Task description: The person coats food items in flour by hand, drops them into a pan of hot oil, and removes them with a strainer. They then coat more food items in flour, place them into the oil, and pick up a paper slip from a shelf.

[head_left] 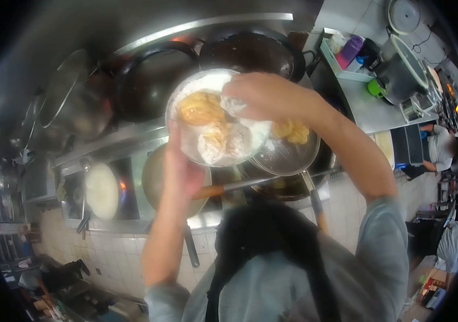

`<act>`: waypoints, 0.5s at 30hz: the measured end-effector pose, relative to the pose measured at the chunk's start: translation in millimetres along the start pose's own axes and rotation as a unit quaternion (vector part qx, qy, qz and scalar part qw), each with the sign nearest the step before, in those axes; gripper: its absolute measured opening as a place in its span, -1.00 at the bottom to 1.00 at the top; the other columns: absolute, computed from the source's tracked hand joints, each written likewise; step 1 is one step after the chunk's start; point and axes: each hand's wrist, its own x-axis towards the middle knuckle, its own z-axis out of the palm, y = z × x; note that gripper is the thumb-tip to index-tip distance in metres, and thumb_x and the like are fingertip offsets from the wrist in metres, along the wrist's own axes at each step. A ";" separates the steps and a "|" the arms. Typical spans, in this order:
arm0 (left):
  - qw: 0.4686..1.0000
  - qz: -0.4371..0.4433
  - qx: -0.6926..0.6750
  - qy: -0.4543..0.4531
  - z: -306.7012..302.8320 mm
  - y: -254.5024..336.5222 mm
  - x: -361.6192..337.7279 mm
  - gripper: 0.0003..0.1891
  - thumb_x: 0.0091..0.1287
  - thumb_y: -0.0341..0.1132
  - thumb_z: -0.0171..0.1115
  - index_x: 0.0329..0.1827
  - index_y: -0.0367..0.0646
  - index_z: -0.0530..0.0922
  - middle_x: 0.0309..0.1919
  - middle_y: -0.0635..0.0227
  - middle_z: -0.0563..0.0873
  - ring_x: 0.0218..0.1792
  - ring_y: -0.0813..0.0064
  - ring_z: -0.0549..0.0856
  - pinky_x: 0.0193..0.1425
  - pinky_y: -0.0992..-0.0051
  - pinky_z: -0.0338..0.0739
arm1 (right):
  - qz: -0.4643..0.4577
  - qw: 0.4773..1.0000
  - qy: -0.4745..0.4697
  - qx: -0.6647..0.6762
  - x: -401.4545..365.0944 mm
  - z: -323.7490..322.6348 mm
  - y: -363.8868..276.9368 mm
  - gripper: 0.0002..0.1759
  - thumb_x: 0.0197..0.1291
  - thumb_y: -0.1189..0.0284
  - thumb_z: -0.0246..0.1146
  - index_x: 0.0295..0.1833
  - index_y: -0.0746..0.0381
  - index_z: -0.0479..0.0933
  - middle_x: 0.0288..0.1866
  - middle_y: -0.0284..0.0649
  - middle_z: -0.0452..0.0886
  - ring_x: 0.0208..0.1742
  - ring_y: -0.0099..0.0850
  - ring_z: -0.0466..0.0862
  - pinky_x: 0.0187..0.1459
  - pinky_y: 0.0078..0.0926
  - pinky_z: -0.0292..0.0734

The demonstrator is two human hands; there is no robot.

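Observation:
A round metal bowl (170, 107) holds white flour (207, 82), a wet yellow battered piece (201, 108) and flour-dusted lumps (214, 144). My left hand (182, 172) grips the bowl's near left edge from outside. Inside the bowl, on its right, my right hand (253, 95) is closed around a flour-coated piece (233, 105); its fingertips are partly hidden. Just right of the bowl, yellow pieces (296, 130) lie in a long-handled mesh strainer (285, 161), partly under my right forearm.
Two dark woks (154, 80) (250, 51) stand behind the bowl. A wooden-handled tool (229, 188) crosses in front. Left are a pale round pan (102, 190) and a burner flame (123, 186). A tall pot (401, 72) stands on the right counter; other people (441, 147) are beyond.

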 end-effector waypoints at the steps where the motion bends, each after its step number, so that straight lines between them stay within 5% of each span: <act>1: 1.000 0.007 -0.013 0.014 2.3 0.2 0.4 -0.38 0.59 0.10 -0.08 0.51 -0.17 0.27 0.39 0.20 0.49 0.39 0.23 0.50 0.48 0.19 0.41 | -0.004 0.999 0.022 -0.023 2.5 -1.8 -1.6 -0.60 0.12 0.38 0.34 0.09 0.23 0.58 -0.02 -0.07 0.65 0.04 -0.05 0.64 0.08 -0.14 0.55; 3: 0.998 0.022 -0.050 0.018 -3.6 -2.4 8.7 -0.42 0.62 0.08 -0.17 0.52 -0.11 0.26 0.40 0.25 0.47 0.43 0.23 0.43 0.54 0.12 0.26 | -0.023 0.995 0.075 -0.060 4.4 -9.1 -6.4 -0.63 0.06 0.45 0.30 0.04 0.23 0.58 -0.05 -0.08 0.65 0.01 -0.05 0.64 0.03 -0.13 0.56; 7: 0.996 0.036 -0.083 0.024 -11.4 -3.5 19.3 -0.43 0.61 0.07 -0.16 0.52 -0.09 0.26 0.41 0.25 0.47 0.43 0.22 0.44 0.54 0.11 0.27 | -0.068 0.985 0.161 0.000 14.5 -21.7 -7.3 -0.65 0.05 0.45 0.28 0.01 0.25 0.56 -0.11 -0.06 0.64 -0.02 -0.01 0.63 0.00 -0.12 0.54; 11: 0.996 0.024 -0.084 0.011 -20.0 4.5 23.9 -0.44 0.60 0.06 -0.11 0.52 -0.06 0.27 0.41 0.26 0.46 0.41 0.21 0.45 0.51 0.10 0.31 | -0.040 0.991 0.123 -0.025 18.7 -17.5 1.4 -0.64 0.05 0.45 0.28 0.02 0.26 0.57 -0.10 -0.05 0.65 -0.03 0.00 0.63 -0.01 -0.14 0.55; 15: 0.997 0.042 -0.065 0.023 -40.5 20.4 21.4 -0.42 0.60 0.06 -0.14 0.53 -0.10 0.26 0.42 0.21 0.45 0.41 0.17 0.45 0.50 0.09 0.32 | -0.030 0.971 0.238 0.015 23.4 -40.5 23.3 -0.66 0.14 0.34 0.29 0.02 0.24 0.59 -0.08 -0.04 0.68 -0.02 -0.02 0.67 0.01 -0.16 0.58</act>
